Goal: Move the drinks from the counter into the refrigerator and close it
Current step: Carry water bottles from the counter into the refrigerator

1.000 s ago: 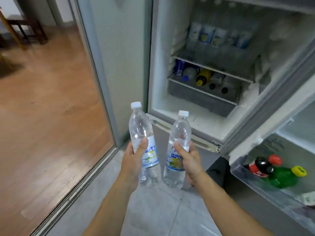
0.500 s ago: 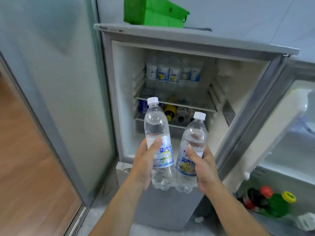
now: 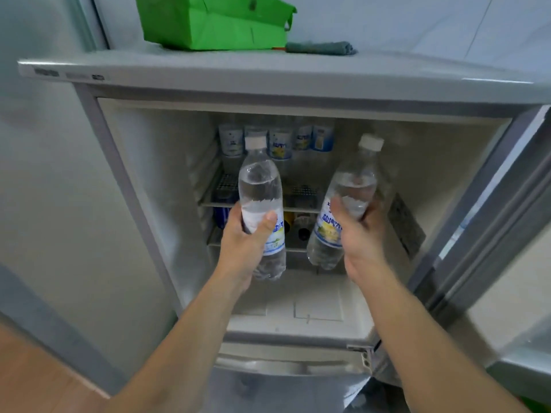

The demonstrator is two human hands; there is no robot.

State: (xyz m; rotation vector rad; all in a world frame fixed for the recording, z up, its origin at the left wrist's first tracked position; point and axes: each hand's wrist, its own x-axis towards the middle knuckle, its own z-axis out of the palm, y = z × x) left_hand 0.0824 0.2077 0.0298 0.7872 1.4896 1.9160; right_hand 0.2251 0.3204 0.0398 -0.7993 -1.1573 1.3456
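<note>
Left hand and right hand each clamp a water bottle (mid-frame); keep both upright, seating them on the wire shelf singly.

Upper rack front free; bottle row blocks rear.

Pale grey wall standing behind, frosted sliding panel running down the left, wooden floor showing at lower left, green bag and folded grey cloth lying up top, soft even light falling.
</note>
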